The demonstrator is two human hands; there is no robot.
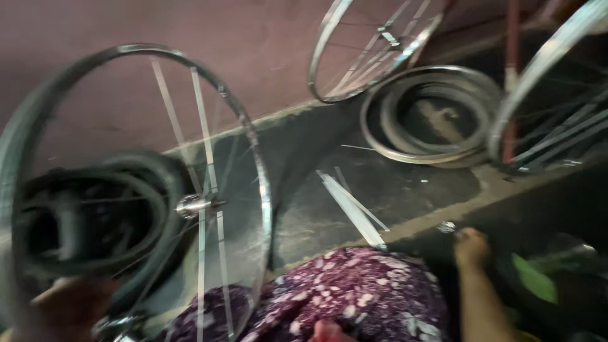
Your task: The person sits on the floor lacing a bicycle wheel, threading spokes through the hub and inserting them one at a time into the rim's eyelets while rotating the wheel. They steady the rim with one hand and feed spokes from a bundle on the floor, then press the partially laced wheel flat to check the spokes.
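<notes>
A spoked bicycle wheel (209,158) with a shiny hub (192,205) stands upright at the left, blurred by motion. My left hand (69,307) is at its lower rim at the bottom left and seems to grip it. My right hand (472,248) reaches down to the floor at the right, fingers curled, right next to a small shiny metal part (446,226). Whether it holds that part is unclear. A purple floral cloth (354,297) covers my lap between the two hands.
A black tyre (95,215) lies behind the held wheel. Loose spokes (351,202) lie on the dark floor. Stacked bare rims (430,117) sit further back, a wheel (373,44) leans on the wall, another wheel (551,95) stands at the right by a red post (510,76).
</notes>
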